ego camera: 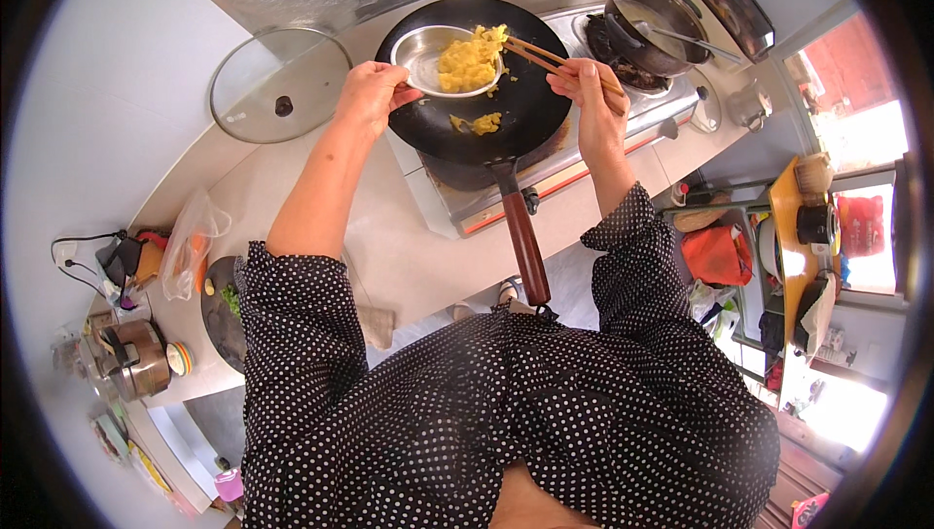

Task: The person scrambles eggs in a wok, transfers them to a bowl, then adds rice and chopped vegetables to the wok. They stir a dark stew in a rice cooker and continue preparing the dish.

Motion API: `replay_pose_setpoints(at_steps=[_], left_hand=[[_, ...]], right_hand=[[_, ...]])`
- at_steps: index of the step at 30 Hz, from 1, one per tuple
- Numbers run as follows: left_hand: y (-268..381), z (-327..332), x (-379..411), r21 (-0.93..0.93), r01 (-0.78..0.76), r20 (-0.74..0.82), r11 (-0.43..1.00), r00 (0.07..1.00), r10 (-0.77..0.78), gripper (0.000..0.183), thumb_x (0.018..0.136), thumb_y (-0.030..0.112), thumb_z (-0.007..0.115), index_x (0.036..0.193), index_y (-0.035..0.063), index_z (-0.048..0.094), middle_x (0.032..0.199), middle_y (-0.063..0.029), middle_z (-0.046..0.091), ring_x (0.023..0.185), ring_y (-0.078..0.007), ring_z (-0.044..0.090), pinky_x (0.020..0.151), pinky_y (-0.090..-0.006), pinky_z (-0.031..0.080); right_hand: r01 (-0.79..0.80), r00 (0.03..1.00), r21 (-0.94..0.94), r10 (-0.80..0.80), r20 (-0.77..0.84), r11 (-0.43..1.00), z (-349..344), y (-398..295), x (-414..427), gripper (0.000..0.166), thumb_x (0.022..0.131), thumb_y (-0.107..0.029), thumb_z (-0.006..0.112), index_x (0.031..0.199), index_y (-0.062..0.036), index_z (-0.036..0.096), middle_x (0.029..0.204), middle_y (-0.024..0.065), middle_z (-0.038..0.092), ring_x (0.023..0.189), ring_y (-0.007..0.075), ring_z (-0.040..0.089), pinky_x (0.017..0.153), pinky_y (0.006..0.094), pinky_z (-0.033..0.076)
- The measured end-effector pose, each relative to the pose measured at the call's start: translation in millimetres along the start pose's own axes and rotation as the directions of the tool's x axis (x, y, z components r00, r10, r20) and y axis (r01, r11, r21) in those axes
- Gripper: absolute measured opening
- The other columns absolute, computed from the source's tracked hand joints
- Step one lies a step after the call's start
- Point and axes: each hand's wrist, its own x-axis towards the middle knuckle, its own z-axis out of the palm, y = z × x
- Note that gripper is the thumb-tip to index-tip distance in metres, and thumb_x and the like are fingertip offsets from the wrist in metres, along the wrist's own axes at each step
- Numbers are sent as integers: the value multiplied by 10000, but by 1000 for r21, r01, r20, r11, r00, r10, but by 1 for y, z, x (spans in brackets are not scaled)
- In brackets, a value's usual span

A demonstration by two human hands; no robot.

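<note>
My left hand (377,95) grips the rim of a small metal bowl (419,55) over the wok. Yellow scrambled egg (467,66) fills the bowl's right side. In my right hand (595,99) is a pair of wooden chopsticks (536,55), their tips at the egg by the bowl's right rim. Beneath the bowl, the black wok (438,128) sits on a gas stove (478,208), its brown handle (524,244) towards me. Some egg pieces (485,123) lie in the wok.
A glass lid (281,84) rests left of the wok. On the right burner stands a dark pot (653,22) with a ladle (693,40) in it. A round board (222,325) with chopped greens (230,300), a plastic bag (191,248) and a pressure cooker (139,361) are at the left.
</note>
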Motion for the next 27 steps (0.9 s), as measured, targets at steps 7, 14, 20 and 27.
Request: replay_pose_setpoints(at_steps=[7, 14, 20, 27], left_hand=[[-10, 1, 3, -26, -19, -14, 999, 1000, 18, 106, 824, 60, 559, 871, -24, 515, 842, -96, 557, 715, -154, 577, 665, -247, 537], [-22, -13, 1, -114, -90, -77, 989, 994, 81, 136, 818, 62, 566, 894, -30, 499, 839, -95, 557, 709, -160, 576, 652, -248, 529], [-15, -42, -12, -75, -132, -127, 988, 984, 122, 191, 822, 85, 588, 927, -43, 493, 851, -94, 563, 719, -162, 583, 642, -245, 514], [-24, -99, -57, -84, -187, -216, 979, 962, 165, 153, 835, 116, 587, 901, 12, 496, 811, -50, 545, 686, -124, 537, 653, -249, 486]], right_hand=[[262, 911, -327, -120, 394, 908, 9, -27, -42, 141, 910, -73, 513, 960, 38, 584, 902, 104, 623, 817, 153, 613, 737, 256, 481], [256, 896, -251, -132, 424, 934, 10, -75, -36, 173, 923, -95, 491, 987, 17, 606, 937, 90, 624, 812, 152, 626, 714, 248, 497], [126, 963, -439, -3, 270, 890, -10, -41, 17, 343, 961, -286, 440, 995, 18, 596, 866, 86, 643, 783, 143, 634, 703, 241, 495], [280, 863, -661, 119, 491, 696, 2, 14, 39, 285, 922, -241, 524, 1020, 18, 588, 863, 95, 645, 788, 151, 631, 715, 250, 492]])
